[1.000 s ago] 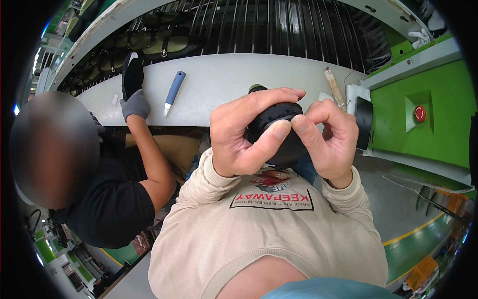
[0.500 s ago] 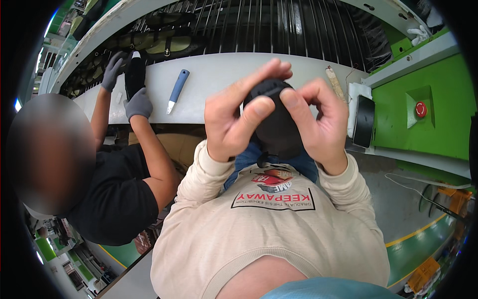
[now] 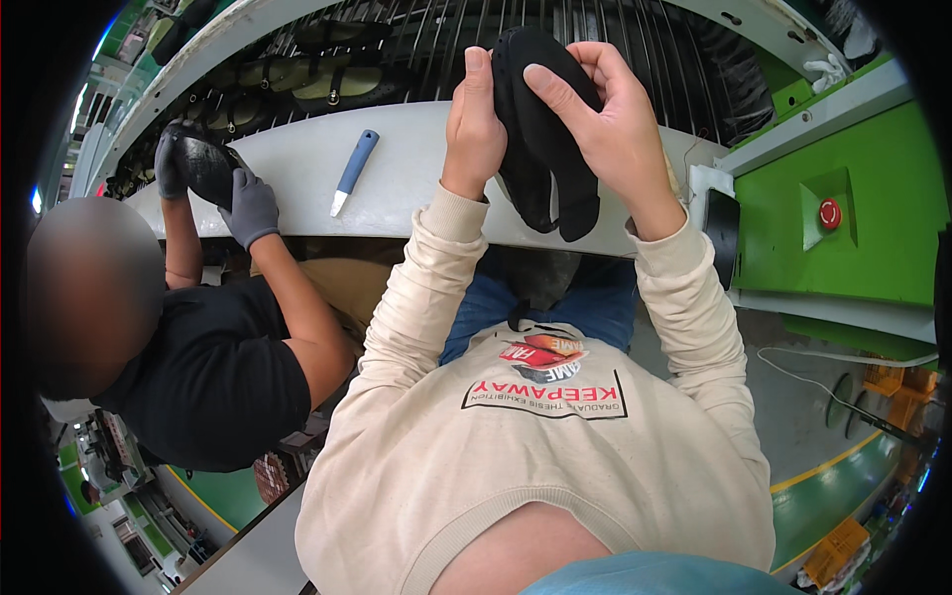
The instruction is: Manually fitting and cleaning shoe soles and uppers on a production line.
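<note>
Raised over the far side of the white table, a black shoe (image 3: 524, 109) is gripped between my two hands, its toe end pointing away and its open heel end toward me. My left hand (image 3: 476, 129) clasps its left edge, thumb up along the side. From the right, my right hand (image 3: 617, 127) holds it, the thumb pressed on its black fabric face and the fingers curled behind. Those right fingers are partly hidden. Farther left on the table lies a blue-handled knife (image 3: 355, 174) with a short pale blade, touched by neither hand.
At the left, a co-worker in grey gloves (image 3: 248, 206) holds another black shoe (image 3: 206, 167). Behind the white table (image 3: 288, 164), several strapped shoes (image 3: 337, 81) rest on a rack of metal rods (image 3: 426, 59). A green machine panel (image 3: 783, 223) with a red button (image 3: 829, 212) stands at the right.
Both my hands have moved away from my body with the shoe, which now shows its full length. The co-worker has drawn the other shoe back and turned it, dark face up.
</note>
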### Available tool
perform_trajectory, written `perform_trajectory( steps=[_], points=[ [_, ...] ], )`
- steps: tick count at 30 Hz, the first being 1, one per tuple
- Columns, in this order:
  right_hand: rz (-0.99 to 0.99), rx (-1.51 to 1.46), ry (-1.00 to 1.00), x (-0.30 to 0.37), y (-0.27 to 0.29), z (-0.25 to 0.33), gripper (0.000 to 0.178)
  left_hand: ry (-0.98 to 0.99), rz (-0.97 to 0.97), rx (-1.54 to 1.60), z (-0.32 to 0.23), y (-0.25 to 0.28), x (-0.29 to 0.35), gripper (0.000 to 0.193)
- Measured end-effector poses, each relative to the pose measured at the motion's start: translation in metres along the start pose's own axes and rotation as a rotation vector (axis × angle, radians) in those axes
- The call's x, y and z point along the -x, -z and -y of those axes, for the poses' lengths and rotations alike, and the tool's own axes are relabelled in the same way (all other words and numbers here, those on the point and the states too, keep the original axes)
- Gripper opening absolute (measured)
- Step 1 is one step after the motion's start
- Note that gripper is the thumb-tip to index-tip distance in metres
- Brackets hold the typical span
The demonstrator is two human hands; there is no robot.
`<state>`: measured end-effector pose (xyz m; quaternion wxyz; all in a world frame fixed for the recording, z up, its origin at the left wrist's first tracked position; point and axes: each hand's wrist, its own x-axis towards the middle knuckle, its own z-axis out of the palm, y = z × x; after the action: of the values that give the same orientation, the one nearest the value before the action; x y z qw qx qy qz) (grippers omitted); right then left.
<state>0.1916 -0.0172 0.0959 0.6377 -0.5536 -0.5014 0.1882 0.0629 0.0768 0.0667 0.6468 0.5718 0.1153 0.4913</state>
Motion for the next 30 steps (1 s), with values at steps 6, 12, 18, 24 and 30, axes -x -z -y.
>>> perform_trajectory(
  steps=[6,12,18,24,30],
  points=[
    [0.0,0.008,0.006,-0.006,0.002,-0.012,0.058,0.006,0.021,-0.063,-0.001,-0.003,-0.004,0.069],
    [0.04,-0.058,-0.123,-0.008,0.009,-0.004,0.057,-0.052,0.078,-0.122,0.007,-0.006,-0.008,0.065],
    [0.028,0.006,-0.09,-0.013,0.018,-0.013,0.054,-0.064,0.09,-0.216,0.013,-0.009,-0.014,0.064],
    [0.116,-0.102,-0.077,-0.012,0.028,-0.016,0.053,-0.076,0.079,-0.196,0.014,-0.013,-0.013,0.063],
    [0.211,-0.049,0.022,-0.008,0.028,-0.016,0.062,-0.108,0.056,-0.145,0.014,-0.006,-0.012,0.054]
  ],
)
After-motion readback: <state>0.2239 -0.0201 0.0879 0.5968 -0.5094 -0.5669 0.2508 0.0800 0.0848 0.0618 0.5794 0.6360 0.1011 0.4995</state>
